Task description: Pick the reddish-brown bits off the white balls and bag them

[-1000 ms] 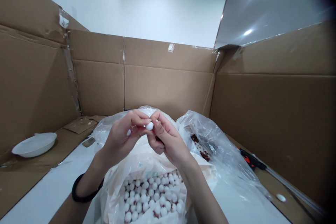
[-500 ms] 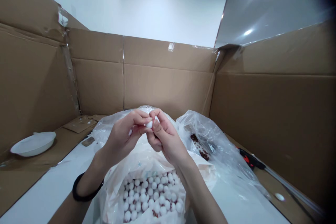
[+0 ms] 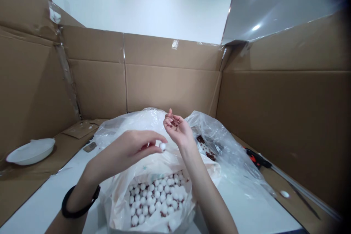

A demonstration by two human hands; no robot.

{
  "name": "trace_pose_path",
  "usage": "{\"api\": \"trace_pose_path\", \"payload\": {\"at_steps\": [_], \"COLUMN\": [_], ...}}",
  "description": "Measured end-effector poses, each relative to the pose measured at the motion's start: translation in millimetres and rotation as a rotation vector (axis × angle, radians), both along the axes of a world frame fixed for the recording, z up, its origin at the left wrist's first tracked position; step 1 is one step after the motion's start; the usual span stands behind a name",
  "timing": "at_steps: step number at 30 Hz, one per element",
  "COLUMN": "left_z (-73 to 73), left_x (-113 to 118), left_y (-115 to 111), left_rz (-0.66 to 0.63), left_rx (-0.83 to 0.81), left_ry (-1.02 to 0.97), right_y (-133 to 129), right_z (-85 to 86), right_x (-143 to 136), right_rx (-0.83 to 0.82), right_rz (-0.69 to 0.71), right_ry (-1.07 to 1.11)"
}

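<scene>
My left hand pinches a small white ball between thumb and forefinger, above a white plastic bag. My right hand is turned palm up and cupped, with several small reddish-brown pieces lying in it; their kind is too small to make out. Below both hands, the bag gapes and shows many white balls with reddish-brown bits among them. Right of my right hand, a clear plastic bag holds more reddish-brown pieces.
Cardboard walls enclose the white table at the back and sides. A white dish stands on the left. To the right lie a black and red tool, a metal rod and a white round piece.
My hands were together around a white ball; they have come apart. The left has lowered with the ball, while the right has turned palm up, showing the brown pieces. The view shifted slightly.
</scene>
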State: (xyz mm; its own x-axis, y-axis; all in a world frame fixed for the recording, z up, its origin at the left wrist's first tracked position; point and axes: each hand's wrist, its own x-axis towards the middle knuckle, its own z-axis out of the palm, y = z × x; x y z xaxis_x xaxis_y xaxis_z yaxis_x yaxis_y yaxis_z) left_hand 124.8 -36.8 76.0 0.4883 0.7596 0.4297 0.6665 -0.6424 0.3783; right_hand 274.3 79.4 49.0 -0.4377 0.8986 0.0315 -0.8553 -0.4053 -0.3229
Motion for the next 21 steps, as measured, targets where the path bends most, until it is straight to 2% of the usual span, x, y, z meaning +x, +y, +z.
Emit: {"api": "trace_pose_path", "payload": {"at_steps": [4, 8, 12, 17, 19, 21], "left_z": [-1.4, -5.2, -7.6, -9.0, -9.5, -10.6], "left_x": [4.9, 8.0, 7.3, 6.9, 6.4, 5.3], "left_y": [3.8, 7.6, 10.8, 18.6, 23.8, 30.7], "left_rz": [-0.053, 0.022, 0.165, 0.189, 0.187, 0.177], "left_rx": [-0.146, -0.176, -0.125, -0.017, -0.051, -0.165], "left_ry": [0.104, 0.031, -0.117, -0.41, -0.528, -0.619], "right_y": [-3.7, -6.3, -4.4, -7.9, -10.5, -12.5], "right_z": [3.3, 4.9, 4.3, 3.0, 2.0, 0.6], "right_x": [3.4, 1.9, -1.3, -6.8, -8.7, -10.1], "right_rx": [-0.095, -0.13, -0.079, 0.0, 0.033, 0.071], "right_rz": [0.029, 0.059, 0.074, 0.118, 0.13, 0.138], "right_ry": [0.109, 0.135, 0.077, 0.061, 0.071, 0.082]}}
